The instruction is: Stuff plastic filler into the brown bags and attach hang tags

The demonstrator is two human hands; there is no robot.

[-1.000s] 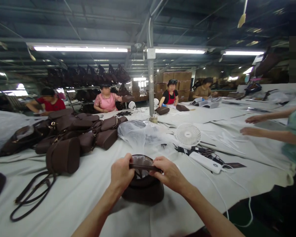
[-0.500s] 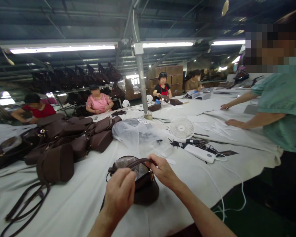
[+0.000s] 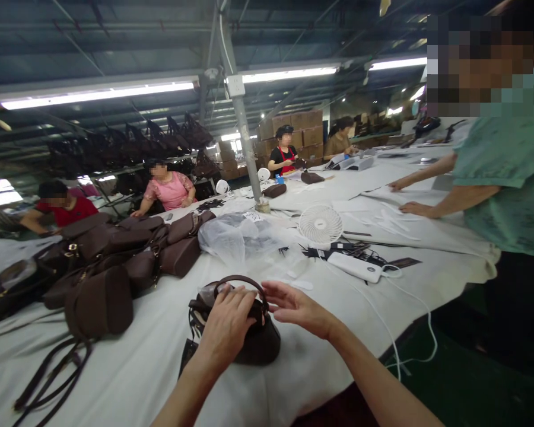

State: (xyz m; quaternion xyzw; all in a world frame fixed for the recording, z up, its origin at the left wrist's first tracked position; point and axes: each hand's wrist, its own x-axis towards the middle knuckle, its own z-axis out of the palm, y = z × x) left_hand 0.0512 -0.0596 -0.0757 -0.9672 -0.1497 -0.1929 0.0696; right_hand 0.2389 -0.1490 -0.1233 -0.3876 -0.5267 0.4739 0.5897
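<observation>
A small dark brown handbag (image 3: 262, 344) stands on the white-covered table in front of me, its handle arched up over the top. Across the bag's opening lies my left hand (image 3: 231, 317), fingers stretched out and flat, covering part of the clear plastic inside. My right hand (image 3: 296, 308) is at the bag's right side by the handle, fingers spread and holding nothing; whether its fingertips touch the handle I cannot tell. A dark tag (image 3: 187, 357) hangs at the bag's left side.
Brown handbags (image 3: 102, 299) are heaped at the left, straps trailing forward. Behind my bag lie a crumpled clear plastic bag (image 3: 235, 234), a white fan (image 3: 320, 225) and a white power bank (image 3: 355, 267) with a cable. A person in green (image 3: 507, 172) leans on the table at right.
My left hand has opened from a closed grip and lies over the bag's top. My right hand has let go of the handle and spread its fingers.
</observation>
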